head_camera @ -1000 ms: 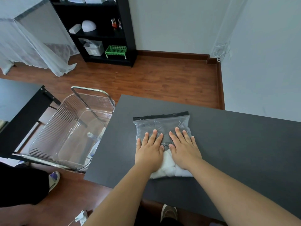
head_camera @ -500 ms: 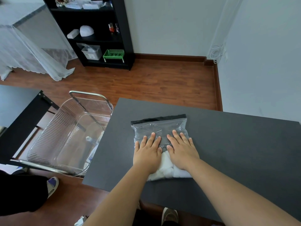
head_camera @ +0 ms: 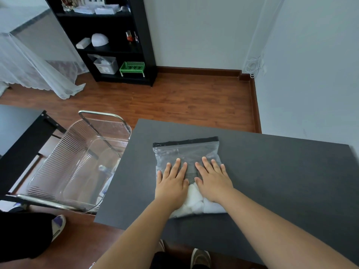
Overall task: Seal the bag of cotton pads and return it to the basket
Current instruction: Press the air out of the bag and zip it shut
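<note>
A clear zip bag point(head_camera: 186, 152) with a black strip along its far edge lies flat on the dark grey table point(head_camera: 272, 181). White cotton pads point(head_camera: 194, 204) fill its near half. My left hand point(head_camera: 172, 184) and my right hand point(head_camera: 212, 178) rest palm-down side by side on the bag's middle, fingers spread and pointing away from me, gripping nothing. A clear plastic basket point(head_camera: 81, 162) with a metal handle stands left of the table, lower down, with a few small items in it.
A black table edge point(head_camera: 23, 150) runs left of the basket. Another person's dark trouser leg and shoe point(head_camera: 57, 226) are at the lower left. A black shelf unit point(head_camera: 108, 41) stands on the wooden floor behind. My shoes show below the table.
Both hands stay flat on the bag in nearly the same place. The view has tilted slightly, so the bag sits a little lower in the frame.
</note>
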Motion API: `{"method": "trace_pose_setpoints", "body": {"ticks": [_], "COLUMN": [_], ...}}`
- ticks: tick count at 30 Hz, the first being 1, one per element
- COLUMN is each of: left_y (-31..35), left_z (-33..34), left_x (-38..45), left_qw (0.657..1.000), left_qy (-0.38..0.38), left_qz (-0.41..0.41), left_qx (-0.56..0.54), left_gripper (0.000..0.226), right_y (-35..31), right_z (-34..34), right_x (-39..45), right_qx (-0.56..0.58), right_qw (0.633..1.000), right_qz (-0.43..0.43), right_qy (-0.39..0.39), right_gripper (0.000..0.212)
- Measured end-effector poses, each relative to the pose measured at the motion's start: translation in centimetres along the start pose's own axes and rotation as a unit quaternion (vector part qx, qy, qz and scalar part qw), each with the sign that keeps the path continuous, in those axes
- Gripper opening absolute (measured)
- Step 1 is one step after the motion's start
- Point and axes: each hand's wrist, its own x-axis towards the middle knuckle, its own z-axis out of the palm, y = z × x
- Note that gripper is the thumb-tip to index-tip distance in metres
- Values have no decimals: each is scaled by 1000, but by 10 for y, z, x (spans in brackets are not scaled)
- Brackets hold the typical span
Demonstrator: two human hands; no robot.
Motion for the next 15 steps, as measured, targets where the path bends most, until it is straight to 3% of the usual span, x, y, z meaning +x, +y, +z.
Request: {"method": "trace_pose_setpoints", "body": {"ticks": [2,6,8,12,15], "left_y": [-1,1,7,19,15], "left_z": [-8,-41,-54,-60,-61], "left_x": [0,17,33,65,87], "left_qw": [999,987,985,993,993], "left_qy": [15,121,139,100,79], "left_qz": [-6,-18,-14,33,8], "left_qx": [-48,-101,-100,-48,-82], "left_gripper": [60,56,49,45,45], "right_y": [1,8,16,15,5], "right_z": [-12,-53,-75,-103,-113], "right_x": [3,21,37,74,94], "right_qx": [44,153,175,119,55], "right_qw": [999,968,958,987,998], "right_qz": [3,33,52,33,21], "right_qy": [11,196,220,98,-1], "right_gripper": [58,39,36,41,38]}}
